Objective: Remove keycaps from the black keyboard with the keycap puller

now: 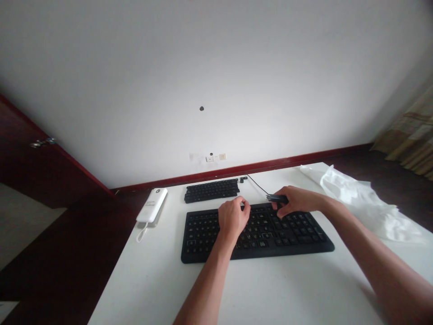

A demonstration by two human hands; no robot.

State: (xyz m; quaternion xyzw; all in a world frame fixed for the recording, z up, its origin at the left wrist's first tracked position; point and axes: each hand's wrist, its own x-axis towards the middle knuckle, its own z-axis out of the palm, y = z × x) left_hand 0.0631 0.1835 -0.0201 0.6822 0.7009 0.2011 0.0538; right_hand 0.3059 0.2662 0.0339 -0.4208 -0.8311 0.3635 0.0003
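A black keyboard point(243, 253) lies on the white table. Its right-hand block has its keycaps on, while much of the main area shows bare key mounts with pale marks. My left hand point(234, 216) is over the middle of the keyboard, thumb and finger curled into a pinch; whatever may be between them is hidden. My right hand point(293, 201) grips a small black tool with a metal tip point(278, 198) above the keyboard's back edge, the tip pointing left. Behind the keyboard, loose black keycaps point(211, 190) lie laid out in rows.
A few separate keycaps point(242, 179) lie near the table's back edge, beside a thin black cable point(257, 183). A white power bank point(153, 205) with a strap is at the left edge. Crumpled clear plastic point(358, 194) covers the right side of the table point(149, 280).
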